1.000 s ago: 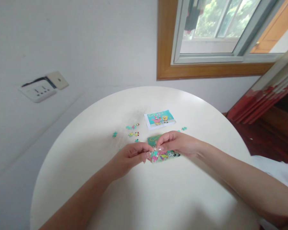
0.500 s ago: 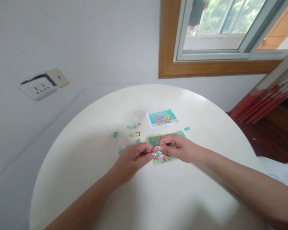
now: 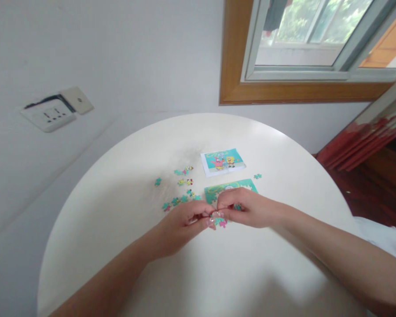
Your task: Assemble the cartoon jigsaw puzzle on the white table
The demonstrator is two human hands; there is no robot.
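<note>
My left hand [image 3: 186,221] and my right hand [image 3: 249,207] meet fingertip to fingertip, each in a pinch. Between them they grip a few teal and pink jigsaw puzzle pieces [image 3: 222,223], partly covered by the thumbs; whether these are locked together I cannot tell. Behind the fingers lies a green-and-teal puzzle board [image 3: 212,193], largely hidden by my right hand. Loose puzzle pieces [image 3: 175,201] lie just beyond my left hand.
A printed cartoon picture [image 3: 229,162] lies past the board on the round white table [image 3: 125,176]. More pieces [image 3: 185,182] are scattered to the left, and a single teal piece [image 3: 257,176] sits at the right. Wall and window [image 3: 297,48] stand behind the table.
Both hands have drawn slightly toward me with the pinched pieces, now at the board's near edge. More loose pieces show past my left hand. The view has shifted a little.
</note>
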